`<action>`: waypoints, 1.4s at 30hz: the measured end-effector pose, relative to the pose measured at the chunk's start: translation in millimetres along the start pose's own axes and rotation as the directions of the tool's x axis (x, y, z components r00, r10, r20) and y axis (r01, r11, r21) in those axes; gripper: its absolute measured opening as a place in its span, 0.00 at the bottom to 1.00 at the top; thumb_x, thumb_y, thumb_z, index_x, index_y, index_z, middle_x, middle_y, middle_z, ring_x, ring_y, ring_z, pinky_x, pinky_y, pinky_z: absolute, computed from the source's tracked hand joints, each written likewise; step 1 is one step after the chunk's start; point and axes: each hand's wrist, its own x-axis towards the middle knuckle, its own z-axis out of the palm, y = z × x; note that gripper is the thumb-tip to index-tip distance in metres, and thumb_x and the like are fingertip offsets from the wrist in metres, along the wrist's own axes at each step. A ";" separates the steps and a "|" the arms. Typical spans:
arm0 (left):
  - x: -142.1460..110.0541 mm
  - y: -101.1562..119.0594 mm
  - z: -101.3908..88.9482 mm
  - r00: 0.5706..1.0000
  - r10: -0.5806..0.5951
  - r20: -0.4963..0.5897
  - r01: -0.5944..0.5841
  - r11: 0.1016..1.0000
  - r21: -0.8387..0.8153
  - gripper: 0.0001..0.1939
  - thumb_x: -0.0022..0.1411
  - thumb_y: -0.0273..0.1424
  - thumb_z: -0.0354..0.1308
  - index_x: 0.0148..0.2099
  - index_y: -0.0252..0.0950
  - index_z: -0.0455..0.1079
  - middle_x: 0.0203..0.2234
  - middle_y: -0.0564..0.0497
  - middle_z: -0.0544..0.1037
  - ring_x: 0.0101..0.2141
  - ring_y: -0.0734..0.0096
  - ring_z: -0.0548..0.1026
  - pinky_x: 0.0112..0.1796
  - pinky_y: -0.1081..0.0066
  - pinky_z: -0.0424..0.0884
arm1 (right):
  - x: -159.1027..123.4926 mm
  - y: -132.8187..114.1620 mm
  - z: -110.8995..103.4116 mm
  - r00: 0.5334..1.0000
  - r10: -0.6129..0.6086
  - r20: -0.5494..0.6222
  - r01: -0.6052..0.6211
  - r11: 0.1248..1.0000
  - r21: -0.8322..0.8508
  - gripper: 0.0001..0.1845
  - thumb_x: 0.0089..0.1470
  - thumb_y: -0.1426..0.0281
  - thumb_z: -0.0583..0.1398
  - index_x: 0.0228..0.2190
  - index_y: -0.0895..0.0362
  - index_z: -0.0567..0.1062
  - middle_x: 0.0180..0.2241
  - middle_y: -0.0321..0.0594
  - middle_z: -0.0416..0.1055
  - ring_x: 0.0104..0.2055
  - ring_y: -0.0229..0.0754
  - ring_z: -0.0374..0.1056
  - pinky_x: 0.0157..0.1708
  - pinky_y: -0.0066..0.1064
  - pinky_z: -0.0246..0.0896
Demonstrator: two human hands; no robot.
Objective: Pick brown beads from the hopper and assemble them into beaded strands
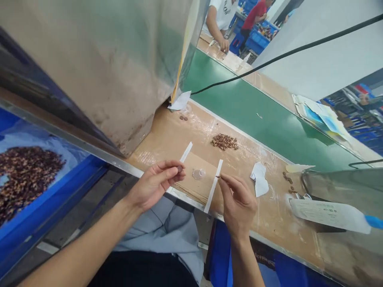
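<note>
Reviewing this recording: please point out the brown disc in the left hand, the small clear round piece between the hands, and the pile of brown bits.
Brown disc (180,169): head view, on its exposed face.
Clear round piece (197,174): head view, near its middle.
Pile of brown bits (224,142): head view, middle of the heap.

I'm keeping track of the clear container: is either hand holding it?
No, the clear container sits on the cardboard between the left hand and right hand, touching neither.

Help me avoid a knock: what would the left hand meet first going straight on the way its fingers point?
Probably the small clear round object, just ahead of the left hand; the hand's height is unclear, so it might pass over.
</note>
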 end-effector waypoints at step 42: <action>-6.4 -9.4 -3.8 0.998 0.032 0.061 -0.033 0.999 0.003 0.11 0.68 0.34 0.85 0.49 0.37 0.93 0.47 0.45 0.94 0.45 0.65 0.92 0.55 0.66 0.87 | 7.8 -27.2 34.3 0.963 -0.259 0.068 0.266 0.952 -0.149 0.07 0.77 0.74 0.73 0.49 0.50 0.90 0.43 0.40 0.90 0.42 0.50 0.84 0.46 0.41 0.79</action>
